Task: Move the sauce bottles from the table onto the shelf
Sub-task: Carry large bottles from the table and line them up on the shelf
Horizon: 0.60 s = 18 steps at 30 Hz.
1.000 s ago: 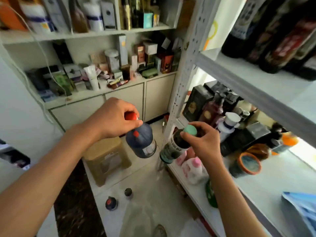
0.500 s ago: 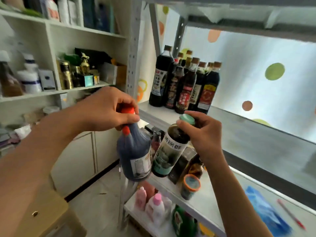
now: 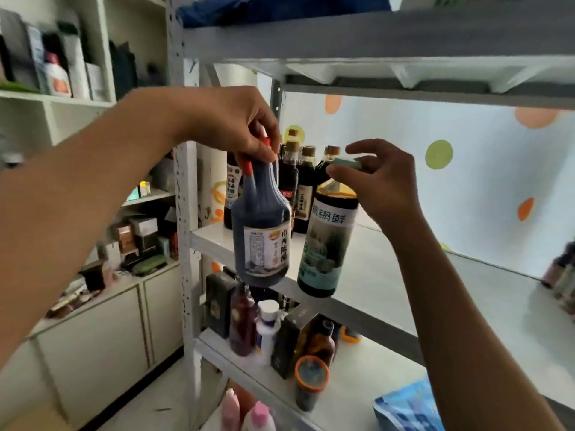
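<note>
The left hand (image 3: pixel 236 126) has its fingertips curled down round the red cap and neck of the jug (image 3: pixel 260 231), pinching it from above so the dark body hangs free. The right hand (image 3: pixel 382 178) pinches the green cap of the bottle (image 3: pixel 328 241) between thumb and fingers, the upper fingers loosely spread, and that bottle hangs slightly tilted. Both are in the air at the front edge of the shelf (image 3: pixel 389 275), their bases about level with its lip and not yet over the board. Each is held by the cap alone, so I judge the main risk is swing: a heavy body on a small pinch will sway if moved fast. Better to lift a touch so the bases pass over the lip, carry them inward slowly, and set each base flat before letting the fingers go. The row (image 3: pixel 298 181) of dark bottles stands at the back left of the same shelf, just behind the jug; land the jug in front of it without knocking the necks. The bare board to the right gives the bottle room. Set one down first, since two landings together are harder to watch.
</note>
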Motion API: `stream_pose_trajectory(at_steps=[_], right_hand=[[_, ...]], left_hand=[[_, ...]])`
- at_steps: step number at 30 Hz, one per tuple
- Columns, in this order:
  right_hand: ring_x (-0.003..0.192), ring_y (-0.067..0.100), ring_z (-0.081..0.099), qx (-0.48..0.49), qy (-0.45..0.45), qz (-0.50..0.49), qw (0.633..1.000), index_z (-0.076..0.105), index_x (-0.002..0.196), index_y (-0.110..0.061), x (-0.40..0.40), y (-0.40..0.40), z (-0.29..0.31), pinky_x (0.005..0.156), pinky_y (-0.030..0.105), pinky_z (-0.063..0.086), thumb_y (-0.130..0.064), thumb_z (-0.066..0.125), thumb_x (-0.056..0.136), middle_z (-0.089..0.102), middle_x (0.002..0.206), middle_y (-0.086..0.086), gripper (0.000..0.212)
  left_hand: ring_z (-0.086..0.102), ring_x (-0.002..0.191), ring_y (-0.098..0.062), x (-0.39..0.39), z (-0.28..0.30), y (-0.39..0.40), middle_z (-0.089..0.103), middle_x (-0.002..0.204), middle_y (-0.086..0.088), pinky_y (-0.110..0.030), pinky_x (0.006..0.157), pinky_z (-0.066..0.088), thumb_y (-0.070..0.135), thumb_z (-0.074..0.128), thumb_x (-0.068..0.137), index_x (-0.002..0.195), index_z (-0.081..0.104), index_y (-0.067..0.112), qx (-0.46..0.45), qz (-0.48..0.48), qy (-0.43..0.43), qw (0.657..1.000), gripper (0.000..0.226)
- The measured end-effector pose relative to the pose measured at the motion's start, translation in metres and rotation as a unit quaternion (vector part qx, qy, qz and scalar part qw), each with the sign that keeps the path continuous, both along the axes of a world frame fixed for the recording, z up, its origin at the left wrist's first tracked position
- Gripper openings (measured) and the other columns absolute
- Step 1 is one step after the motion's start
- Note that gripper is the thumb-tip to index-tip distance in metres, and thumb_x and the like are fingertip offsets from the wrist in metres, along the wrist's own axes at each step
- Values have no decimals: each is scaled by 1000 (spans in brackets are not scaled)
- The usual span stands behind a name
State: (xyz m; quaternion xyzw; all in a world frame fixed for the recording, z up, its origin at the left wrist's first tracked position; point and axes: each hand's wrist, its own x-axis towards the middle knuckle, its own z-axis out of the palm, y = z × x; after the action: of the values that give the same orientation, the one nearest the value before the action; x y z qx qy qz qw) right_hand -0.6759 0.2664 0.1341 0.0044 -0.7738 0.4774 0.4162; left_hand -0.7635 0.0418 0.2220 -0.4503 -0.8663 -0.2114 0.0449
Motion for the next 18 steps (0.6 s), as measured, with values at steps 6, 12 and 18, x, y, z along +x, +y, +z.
stream_pose_trajectory(at_steps=[6,12,18], right_hand=[[75,15,75,19,-15,-5,1000,67,98,-26,-17,46,-7,65,33,60,-24,87,72,77,86,-1,33],[77,17,73,11,-30,-47,998,65,95,-34,-35,71,-19,74,47,61,-40,84,66,76,85,-6,35],[81,25,72,-24,-48,-50,997,64,101,-32,-43,72,-40,77,50,60,-41,85,62,76,86,-5,45]], left_hand=[[70,77,-9,-21,-4,59,73,82,9,-26,71,55,19,75,82,91,72,25,-49,2,28,998,11],[64,87,-10,-43,-25,93,69,91,8,-24,71,49,18,74,83,93,71,24,-88,-5,13,996,12],[61,96,-12,-68,-39,99,64,101,8,-20,70,45,21,68,89,104,68,26,-41,-7,-6,999,16]])
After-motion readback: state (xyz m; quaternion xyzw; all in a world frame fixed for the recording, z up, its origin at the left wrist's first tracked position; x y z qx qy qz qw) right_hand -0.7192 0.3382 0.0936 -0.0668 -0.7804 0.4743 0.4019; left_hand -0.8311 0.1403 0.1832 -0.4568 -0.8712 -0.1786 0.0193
